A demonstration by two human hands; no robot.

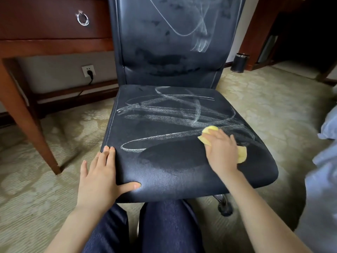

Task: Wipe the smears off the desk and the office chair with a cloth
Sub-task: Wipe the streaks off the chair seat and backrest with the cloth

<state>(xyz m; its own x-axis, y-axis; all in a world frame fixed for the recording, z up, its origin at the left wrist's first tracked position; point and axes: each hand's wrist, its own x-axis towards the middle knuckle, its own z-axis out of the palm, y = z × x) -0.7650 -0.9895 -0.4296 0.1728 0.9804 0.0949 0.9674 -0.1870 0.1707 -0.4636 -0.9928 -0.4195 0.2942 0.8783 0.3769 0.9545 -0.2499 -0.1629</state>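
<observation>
Left hand (102, 172) flat and spread on the seat's (182, 172) front-left corner, bracing it, gripping nothing. Right hand (221, 150) presses yellow cloth (242, 154) flat mid-right. Suggest overlapping strokes, firm pressure. Chalky scribble (164, 114) on grainy dark leatherette; backrest (173, 42) also smeared. Wooden table (54, 33) behind.

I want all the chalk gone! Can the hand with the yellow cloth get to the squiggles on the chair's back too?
Probably yes. The right hand presses the cloth on the seat, and nothing stands between it and the backrest scribbles. It looks like a long stretch upward.
</observation>
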